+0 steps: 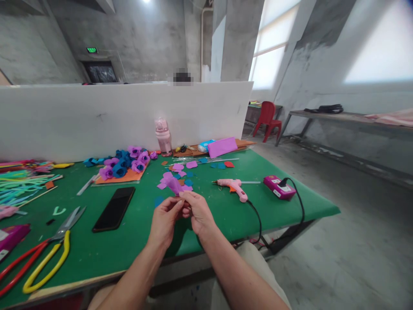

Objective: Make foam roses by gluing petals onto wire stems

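Note:
Both my hands meet above the near edge of the green table. My left hand and my right hand are closed in a pinch on a rolled purple paper flower, which sticks up and away from my fingertips. Loose purple, blue and red paper petals lie on the table just beyond it. A pink glue gun lies to the right of my right hand, with its black cord running off the table edge.
A black phone and yellow-and-red scissors lie to the left. Finished purple and blue flowers sit on orange paper. A pink bottle, a pink power strip, coloured sticks and a white partition are farther off.

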`<state>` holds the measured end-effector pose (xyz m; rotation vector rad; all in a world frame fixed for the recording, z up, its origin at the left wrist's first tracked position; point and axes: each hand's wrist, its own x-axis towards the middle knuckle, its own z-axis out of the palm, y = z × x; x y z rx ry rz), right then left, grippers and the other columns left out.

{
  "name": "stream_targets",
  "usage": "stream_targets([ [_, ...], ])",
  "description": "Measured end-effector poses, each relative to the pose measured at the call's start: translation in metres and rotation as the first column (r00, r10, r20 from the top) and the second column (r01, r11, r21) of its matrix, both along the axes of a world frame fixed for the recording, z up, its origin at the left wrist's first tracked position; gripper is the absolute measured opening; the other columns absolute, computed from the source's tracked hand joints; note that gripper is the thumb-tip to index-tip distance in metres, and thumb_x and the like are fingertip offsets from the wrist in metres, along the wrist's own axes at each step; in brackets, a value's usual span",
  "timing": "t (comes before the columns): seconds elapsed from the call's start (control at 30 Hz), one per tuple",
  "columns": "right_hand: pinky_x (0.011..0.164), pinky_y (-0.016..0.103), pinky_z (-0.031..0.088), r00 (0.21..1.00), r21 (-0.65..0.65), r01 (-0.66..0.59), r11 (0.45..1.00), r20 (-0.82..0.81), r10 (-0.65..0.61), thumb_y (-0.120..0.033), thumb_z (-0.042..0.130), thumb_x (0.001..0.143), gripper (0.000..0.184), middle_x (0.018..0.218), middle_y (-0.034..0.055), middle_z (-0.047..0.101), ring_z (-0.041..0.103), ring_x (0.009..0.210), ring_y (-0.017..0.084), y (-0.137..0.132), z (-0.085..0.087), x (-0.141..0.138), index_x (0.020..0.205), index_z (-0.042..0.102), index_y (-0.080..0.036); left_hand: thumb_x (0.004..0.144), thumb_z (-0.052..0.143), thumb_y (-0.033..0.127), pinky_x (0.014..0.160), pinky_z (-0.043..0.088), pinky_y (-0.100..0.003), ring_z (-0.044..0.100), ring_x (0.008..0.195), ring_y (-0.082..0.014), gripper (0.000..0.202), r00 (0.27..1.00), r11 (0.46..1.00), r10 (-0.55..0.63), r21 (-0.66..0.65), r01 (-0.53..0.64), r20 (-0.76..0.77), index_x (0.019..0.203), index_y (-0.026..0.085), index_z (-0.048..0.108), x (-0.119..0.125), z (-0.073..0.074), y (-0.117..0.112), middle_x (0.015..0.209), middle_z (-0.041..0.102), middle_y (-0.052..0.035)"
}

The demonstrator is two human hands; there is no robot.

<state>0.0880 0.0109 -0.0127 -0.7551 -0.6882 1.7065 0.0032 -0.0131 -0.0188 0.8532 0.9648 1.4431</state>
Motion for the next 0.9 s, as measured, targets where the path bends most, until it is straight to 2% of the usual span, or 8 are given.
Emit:
stream_targets([
  [0.23,0.030,0.013,0.019,1.000,-0.016,0.023,1.000,0.005,-0.023,-0.032,0.070,0.056,0.025,0.040,-0.0099,0.039,0.029,0.032,0.001,-0.001,0.000,-0.002,0.061,0.052,-0.016,0.060,0.074,0.025,0.053,0.048,-0.022,0.058,0.053,-0.0098,0.018,1.000,1.000,0.008,-0.011,-0.008,-0.009,0.071,0.014,0.066,0.000,0.001,0.000,0.063,0.065,-0.0010],
  [0.43,0.030,0.013,0.021,0.996,-0.028,0.087,0.996,0.032,-0.086,-0.032,0.071,0.054,0.028,0.044,-0.0085,0.047,0.032,0.031,0.001,-0.002,0.000,-0.005,0.071,0.058,-0.015,0.058,0.076,0.026,0.053,0.047,-0.022,0.057,0.052,-0.0097,0.021,0.999,0.999,0.033,0.003,-0.033,-0.026,0.071,0.014,0.066,0.000,0.000,0.000,0.062,0.064,-0.0003],
  [0.6,0.030,0.013,0.023,0.993,-0.013,0.103,0.995,0.062,-0.102,-0.033,0.070,0.055,0.026,0.045,-0.0076,0.048,0.033,0.033,0.002,-0.002,0.000,-0.006,0.071,0.060,-0.015,0.060,0.075,0.027,0.053,0.047,-0.022,0.057,0.052,-0.0101,0.020,0.998,0.999,0.044,0.019,-0.043,-0.040,0.071,0.014,0.066,-0.001,-0.001,0.001,0.062,0.064,-0.0007],
  [0.77,0.033,0.015,0.028,0.980,0.024,0.156,0.987,0.122,-0.158,-0.034,0.068,0.058,0.026,0.049,-0.0052,0.052,0.036,0.036,0.003,-0.006,0.003,-0.008,0.074,0.063,-0.014,0.059,0.075,0.030,0.053,0.045,-0.021,0.056,0.052,-0.0099,0.022,0.997,0.999,0.049,0.016,-0.048,-0.056,0.070,0.014,0.065,-0.001,-0.002,0.001,0.060,0.062,-0.0002],
  [0.9,0.040,0.018,0.036,0.956,0.100,0.208,0.973,0.191,-0.224,-0.032,0.066,0.061,0.024,0.060,-0.0004,0.060,0.047,0.046,0.008,-0.010,0.003,-0.011,0.076,0.066,-0.013,0.059,0.075,0.031,0.054,0.043,-0.021,0.054,0.052,-0.0093,0.020,0.996,0.998,0.063,0.025,-0.061,-0.060,0.068,0.015,0.066,-0.002,-0.001,0.001,0.057,0.060,0.0016],
])
